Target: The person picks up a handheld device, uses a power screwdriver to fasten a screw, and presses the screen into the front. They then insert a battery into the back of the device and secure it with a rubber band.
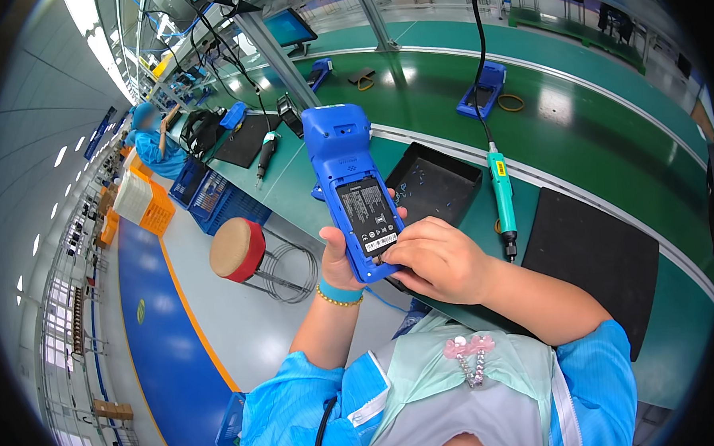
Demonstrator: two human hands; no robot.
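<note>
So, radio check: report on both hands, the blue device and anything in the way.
Left hand holds blue device, battery exposed. Right hand at battery's lower end, exact grip unclear. Black tray beyond, not blocking.

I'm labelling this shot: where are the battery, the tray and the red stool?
Battery (365, 211), head view, middle of its label
Tray (445, 197), head view, bare floor
Red stool (232, 251), head view, seat top

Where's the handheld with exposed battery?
Head view, centre: the blue handheld is in left hand, right hand at its lower end, black tray to its right.
</note>
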